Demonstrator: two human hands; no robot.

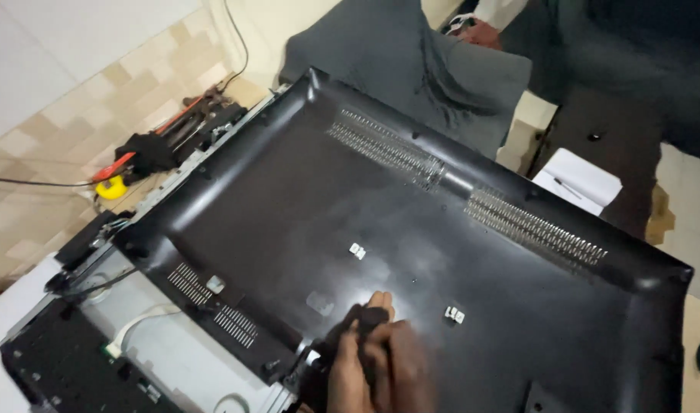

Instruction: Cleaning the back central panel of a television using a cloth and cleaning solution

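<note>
Head view looks down on a large black plastic back cover (411, 252) of a flat television, lying face up and slightly askew over a chassis whose pale metal plate (174, 352) and dark circuit board (51, 367) show at the lower left. One hand (380, 359), at the cover's near edge, presses a dark cloth (357, 325) flat against the plastic, fingers clenched on the cloth; which hand it is I cannot tell for sure, though it reads as the right, and no second hand of the wearer shows. To wipe well here, I judge the cloth should stay flat and move in long light strokes, skirting the small white clips (454, 314) and the ribbed vent slots (533, 226) where lint would catch. The cover is smooth, faintly glossy, with raised rounded edges and a shallow central panel. Beyond its far left corner lie tools with red and yellow handles (124, 172) on tan floor tiles. Someone in grey clothing (419, 69) sits past the far edge, beside white paper (579, 180).
</note>
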